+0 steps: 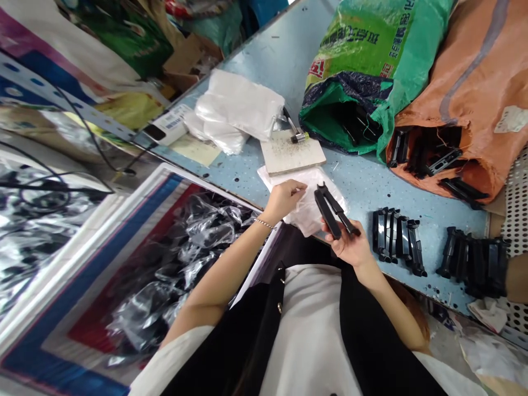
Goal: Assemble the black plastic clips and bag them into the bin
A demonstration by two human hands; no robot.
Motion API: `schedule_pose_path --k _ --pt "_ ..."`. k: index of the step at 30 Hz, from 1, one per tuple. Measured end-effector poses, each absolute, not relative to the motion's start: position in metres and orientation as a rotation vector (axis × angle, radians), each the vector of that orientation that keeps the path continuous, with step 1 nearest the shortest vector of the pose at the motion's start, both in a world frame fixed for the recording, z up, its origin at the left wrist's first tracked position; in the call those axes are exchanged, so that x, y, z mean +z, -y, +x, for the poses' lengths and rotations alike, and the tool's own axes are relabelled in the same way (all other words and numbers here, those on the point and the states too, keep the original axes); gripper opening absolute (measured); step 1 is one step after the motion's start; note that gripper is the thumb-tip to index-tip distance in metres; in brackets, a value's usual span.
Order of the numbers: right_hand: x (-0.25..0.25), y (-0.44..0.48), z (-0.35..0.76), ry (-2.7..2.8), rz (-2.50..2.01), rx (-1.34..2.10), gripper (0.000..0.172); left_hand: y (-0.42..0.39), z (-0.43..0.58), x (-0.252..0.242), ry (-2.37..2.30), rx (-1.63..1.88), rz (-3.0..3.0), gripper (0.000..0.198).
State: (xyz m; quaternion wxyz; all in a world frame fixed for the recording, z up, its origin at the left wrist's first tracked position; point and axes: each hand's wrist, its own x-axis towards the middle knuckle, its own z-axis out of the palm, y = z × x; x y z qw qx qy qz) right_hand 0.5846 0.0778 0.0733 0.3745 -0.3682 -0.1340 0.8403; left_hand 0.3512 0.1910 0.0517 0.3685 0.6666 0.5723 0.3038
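My right hand (350, 245) is closed around two long black plastic parts (334, 212), held fanned out just above the near edge of the blue table (363, 181). My left hand (284, 198) pinches the top sheet of a small stack of clear plastic bags (307, 212) lying on the table right beside the parts. A thin bracelet sits on the left wrist.
Rows of black parts (398, 234) and more black parts (474, 258) lie to the right. A green sack (363, 60) and an orange sack (474, 82) hold further parts. A small hammer (295, 132) rests on a board (291, 154). A large sack of bagged parts (173, 258) stands at left.
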Motion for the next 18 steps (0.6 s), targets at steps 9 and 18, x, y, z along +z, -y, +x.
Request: schedule_pose_path --k 9,18 --pt "0.069 -0.085 0.578 -0.004 -0.746 2.295 0.044 -0.175 0.345 0.067 -1.141 0.903 2.292 0.048" --pt "0.078 -0.073 0.555 0.816 -1.209 1.708 0.036 -0.092 0.38 0.087 -0.65 0.904 2.381 0.071"
